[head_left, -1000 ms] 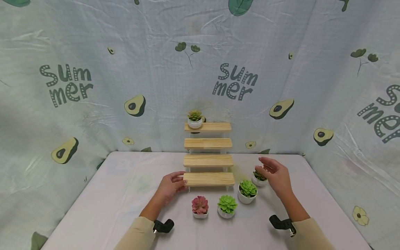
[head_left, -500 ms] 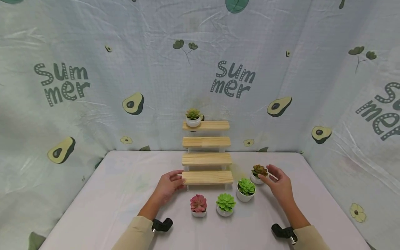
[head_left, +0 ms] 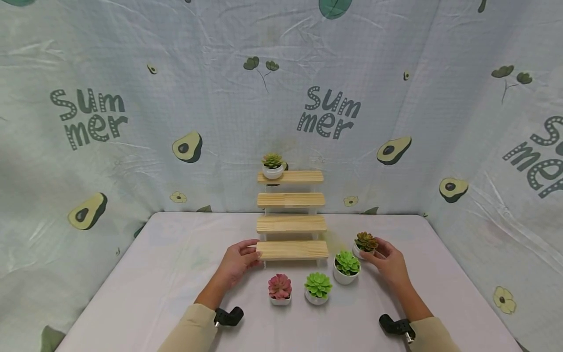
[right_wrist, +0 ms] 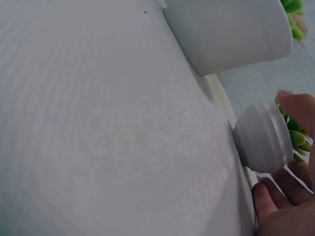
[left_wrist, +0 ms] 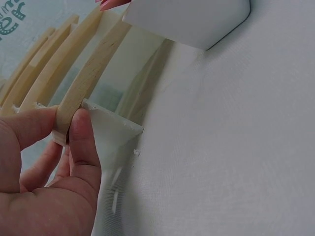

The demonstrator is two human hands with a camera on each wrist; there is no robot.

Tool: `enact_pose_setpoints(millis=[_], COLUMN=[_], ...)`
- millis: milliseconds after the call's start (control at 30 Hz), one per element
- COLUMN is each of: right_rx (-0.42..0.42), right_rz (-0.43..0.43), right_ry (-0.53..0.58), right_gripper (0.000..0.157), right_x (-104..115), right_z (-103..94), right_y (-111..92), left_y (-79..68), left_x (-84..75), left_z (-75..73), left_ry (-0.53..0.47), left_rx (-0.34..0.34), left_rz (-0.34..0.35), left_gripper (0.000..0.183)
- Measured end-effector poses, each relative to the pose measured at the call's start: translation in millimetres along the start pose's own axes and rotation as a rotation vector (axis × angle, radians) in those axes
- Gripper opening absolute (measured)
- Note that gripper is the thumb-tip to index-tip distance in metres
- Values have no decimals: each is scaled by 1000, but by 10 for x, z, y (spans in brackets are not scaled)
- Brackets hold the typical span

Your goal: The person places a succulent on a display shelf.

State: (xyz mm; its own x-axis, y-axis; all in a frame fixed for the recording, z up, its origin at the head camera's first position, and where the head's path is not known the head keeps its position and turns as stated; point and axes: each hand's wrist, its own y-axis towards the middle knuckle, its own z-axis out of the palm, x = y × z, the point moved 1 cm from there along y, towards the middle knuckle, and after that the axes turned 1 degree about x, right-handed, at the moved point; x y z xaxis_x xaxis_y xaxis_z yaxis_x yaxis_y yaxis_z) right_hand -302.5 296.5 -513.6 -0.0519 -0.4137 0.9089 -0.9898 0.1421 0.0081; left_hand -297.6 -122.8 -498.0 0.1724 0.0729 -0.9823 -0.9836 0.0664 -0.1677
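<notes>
A tiered wooden plant stand (head_left: 292, 250) with clear supports stands at the back of the table. My left hand (head_left: 237, 263) pinches the left end of its lowest board (left_wrist: 93, 69) between thumb and fingers. To the right of the stand, a brownish-green artificial succulent in a round white pot (head_left: 366, 241) stands on the table. My right hand (head_left: 390, 264) is curled round this potted succulent, thumb on the near side and fingers beyond it. The right wrist view shows the white pot (right_wrist: 263, 137) between thumb and fingers, its base on the tabletop.
A yellowish-green potted succulent (head_left: 272, 165) sits at the left of the top board. On the table stand a bright green one (head_left: 346, 264) beside the held pot, another green one (head_left: 318, 286) and a pink one (head_left: 280, 287). A printed curtain (head_left: 237, 112) hangs behind.
My right hand has come down from above the brownish succulent and closed round its pot. The left hand has kept its hold on the stand's lowest board.
</notes>
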Motion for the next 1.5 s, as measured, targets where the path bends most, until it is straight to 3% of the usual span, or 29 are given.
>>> enact_pose_setpoints(millis=[433, 700, 1500], right_rx=[9, 0, 1], right_rz=[-17, 29, 49], right_ry=[-61, -20, -4], right_gripper=[82, 79, 80], right_x=[35, 46, 22], right_z=[67, 91, 76], right_y=[-24, -32, -31], left_y=[2, 12, 13], left_x=[17, 52, 55], left_z=[-11, -21, -6], left_ry=[-11, -42, -43], left_rx=[-6, 9, 1], left_rz=[-5, 25, 5], left_gripper=[43, 43, 43])
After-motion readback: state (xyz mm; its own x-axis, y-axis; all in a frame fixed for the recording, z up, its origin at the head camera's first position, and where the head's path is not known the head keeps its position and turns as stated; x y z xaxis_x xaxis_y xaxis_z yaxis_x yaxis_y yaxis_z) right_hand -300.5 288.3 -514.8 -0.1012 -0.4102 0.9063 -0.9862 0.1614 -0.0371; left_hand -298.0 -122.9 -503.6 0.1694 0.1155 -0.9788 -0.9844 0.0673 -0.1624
